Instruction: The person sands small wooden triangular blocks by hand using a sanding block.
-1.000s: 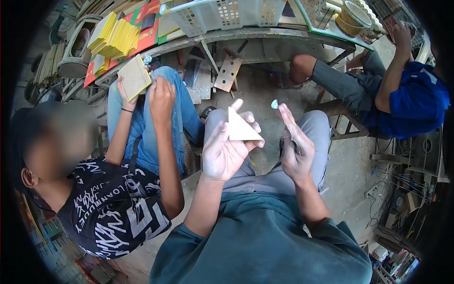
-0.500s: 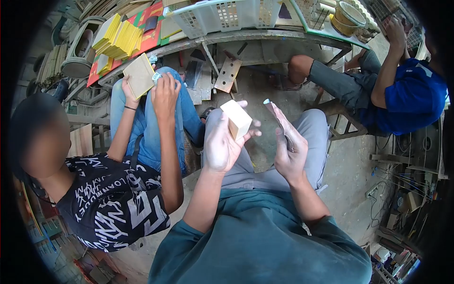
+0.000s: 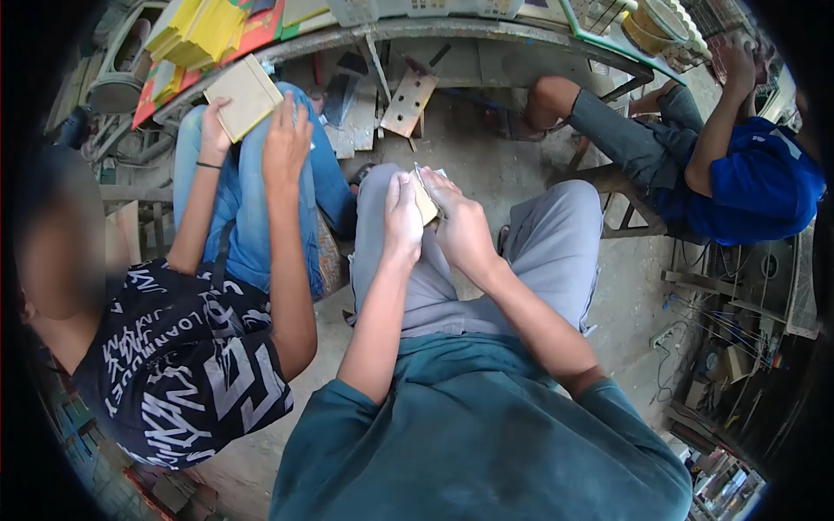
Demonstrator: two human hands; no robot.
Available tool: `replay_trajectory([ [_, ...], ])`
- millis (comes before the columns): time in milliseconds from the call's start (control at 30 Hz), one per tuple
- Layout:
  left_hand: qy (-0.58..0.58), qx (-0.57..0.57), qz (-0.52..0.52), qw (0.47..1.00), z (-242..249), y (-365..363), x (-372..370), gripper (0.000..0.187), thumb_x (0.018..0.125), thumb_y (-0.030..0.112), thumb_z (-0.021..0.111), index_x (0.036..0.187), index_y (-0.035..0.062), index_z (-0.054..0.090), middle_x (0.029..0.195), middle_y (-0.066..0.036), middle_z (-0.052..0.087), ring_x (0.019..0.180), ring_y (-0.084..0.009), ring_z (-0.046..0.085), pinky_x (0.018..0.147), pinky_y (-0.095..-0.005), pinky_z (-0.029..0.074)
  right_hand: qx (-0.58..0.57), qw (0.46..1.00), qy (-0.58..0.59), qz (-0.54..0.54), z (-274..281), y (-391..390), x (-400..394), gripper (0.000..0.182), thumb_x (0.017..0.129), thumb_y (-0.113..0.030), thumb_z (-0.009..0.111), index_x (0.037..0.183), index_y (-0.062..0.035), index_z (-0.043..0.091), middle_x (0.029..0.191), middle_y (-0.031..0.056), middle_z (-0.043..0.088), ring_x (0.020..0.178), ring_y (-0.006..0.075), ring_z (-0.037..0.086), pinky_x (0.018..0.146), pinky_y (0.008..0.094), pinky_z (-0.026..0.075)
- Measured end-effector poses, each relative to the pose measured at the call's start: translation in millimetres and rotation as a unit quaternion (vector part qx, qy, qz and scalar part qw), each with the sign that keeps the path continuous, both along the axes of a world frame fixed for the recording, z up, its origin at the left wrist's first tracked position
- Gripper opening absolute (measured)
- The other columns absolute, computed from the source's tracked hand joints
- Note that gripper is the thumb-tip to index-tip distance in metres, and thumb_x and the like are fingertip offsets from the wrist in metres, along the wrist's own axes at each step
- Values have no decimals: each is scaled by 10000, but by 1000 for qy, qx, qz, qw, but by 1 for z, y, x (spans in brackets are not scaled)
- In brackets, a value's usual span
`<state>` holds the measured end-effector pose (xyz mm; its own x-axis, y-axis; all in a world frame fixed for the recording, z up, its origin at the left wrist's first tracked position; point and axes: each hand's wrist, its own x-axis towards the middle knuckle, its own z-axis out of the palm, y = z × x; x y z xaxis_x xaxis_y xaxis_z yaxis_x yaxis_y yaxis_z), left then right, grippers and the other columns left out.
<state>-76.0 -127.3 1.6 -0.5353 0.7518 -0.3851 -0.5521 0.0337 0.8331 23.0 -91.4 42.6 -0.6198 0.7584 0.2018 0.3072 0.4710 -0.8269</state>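
Between my two hands, over my lap, is a pale wooden block (image 3: 425,208). My left hand (image 3: 402,224) is closed around its left side. Against its right side presses my right hand (image 3: 463,230), closed on a folded sheet of sandpaper (image 3: 440,173). Only a thin edge of the sheet shows; the rest is hidden under the fingers. Much of the block is covered by both hands.
To the left, a co-worker's hands hold a flat wooden panel (image 3: 243,97). Another person in a blue shirt (image 3: 756,178) sits at right. Ahead runs a bench (image 3: 339,42) with yellow-edged pieces (image 3: 198,35). A board with holes (image 3: 408,102) lies beneath it.
My right hand has moved left and brought the sandpaper against the block. My left hand has turned the block. The view has shifted, and the co-worker's right hand has moved on the panel.
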Motion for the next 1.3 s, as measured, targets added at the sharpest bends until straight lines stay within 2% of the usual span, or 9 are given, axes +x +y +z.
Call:
replay_trajectory([
  [100, -37, -27, -5, 999, -19, -9, -6, 276, 1037, 280, 358, 1027, 73, 540, 891, -30, 567, 817, -132, 573, 733, -299, 481, 22, 1000, -6, 14, -3, -28, 8, 556, 694, 120, 500, 1241, 37, 557, 1270, 256, 537, 1234, 374, 491, 1065, 415, 380],
  [167, -21, -72, 59, 995, -20, -7, 1, 310, 1044, 320, 322, 924, 86, 488, 795, -3, 508, 662, -78, 502, 592, -253, 454, 36, 998, -33, 25, -16, -33, 8, 575, 682, 118, 510, 1250, 34, 551, 1264, 260, 538, 1225, 378, 497, 1064, 419, 380],
  [300, -27, -62, -47, 997, -23, -14, -5, 322, 1043, 310, 304, 908, 78, 483, 761, -5, 503, 631, -78, 493, 552, -247, 444, -3, 998, -62, 20, -31, -15, 1, 619, 662, 119, 516, 1274, 29, 530, 1283, 253, 528, 1238, 376, 486, 1069, 414, 374],
  [467, 7, -52, -5, 999, -41, -13, -2, 326, 1042, 286, 325, 1015, 35, 530, 881, -33, 545, 815, -96, 540, 756, -275, 461, 40, 994, -96, 33, -27, -26, 10, 623, 676, 97, 525, 1295, 19, 512, 1339, 243, 487, 1251, 378, 471, 1059, 408, 388],
  [633, -48, -19, -30, 998, -46, -16, -1, 336, 1044, 295, 335, 1039, 31, 542, 902, -26, 558, 808, -95, 525, 748, -268, 454, 37, 992, -118, 17, -30, -26, 12, 543, 747, 54, 467, 1290, 55, 494, 1302, 257, 515, 1217, 391, 494, 1050, 419, 388],
  [700, 40, -40, -44, 997, -58, -18, -2, 338, 1044, 295, 341, 1069, 26, 545, 951, -43, 591, 858, -106, 560, 781, -271, 468, 64, 989, -133, 24, -23, -34, 19, 534, 750, 53, 469, 1284, 63, 490, 1301, 250, 518, 1207, 389, 499, 1053, 427, 378],
  [767, 55, -61, -27, 996, -51, -15, 6, 342, 1045, 303, 341, 1054, 28, 544, 943, -41, 590, 861, -104, 557, 777, -271, 468, 80, 988, -129, 19, -36, -23, 16, 542, 745, 50, 471, 1286, 73, 483, 1297, 258, 519, 1212, 393, 494, 1059, 429, 369],
  [833, -12, 11, -17, 1000, -48, -13, 6, 346, 1047, 308, 338, 1035, 29, 542, 901, -27, 565, 819, -98, 524, 755, -269, 458, 57, 989, -138, 6, -39, -15, 10, 537, 748, 39, 465, 1283, 71, 488, 1290, 256, 524, 1217, 393, 490, 1064, 434, 363],
  [1300, 30, -3, -7, 1000, -56, -18, 4, 290, 1045, 279, 343, 993, 52, 515, 872, -26, 550, 783, -97, 545, 709, -262, 476, 85, 988, -131, -15, -33, -30, 16, 459, 773, 6, 472, 1224, 72, 523, 1218, 254, 565, 1209, 391, 492, 1078, 457, 334],
])
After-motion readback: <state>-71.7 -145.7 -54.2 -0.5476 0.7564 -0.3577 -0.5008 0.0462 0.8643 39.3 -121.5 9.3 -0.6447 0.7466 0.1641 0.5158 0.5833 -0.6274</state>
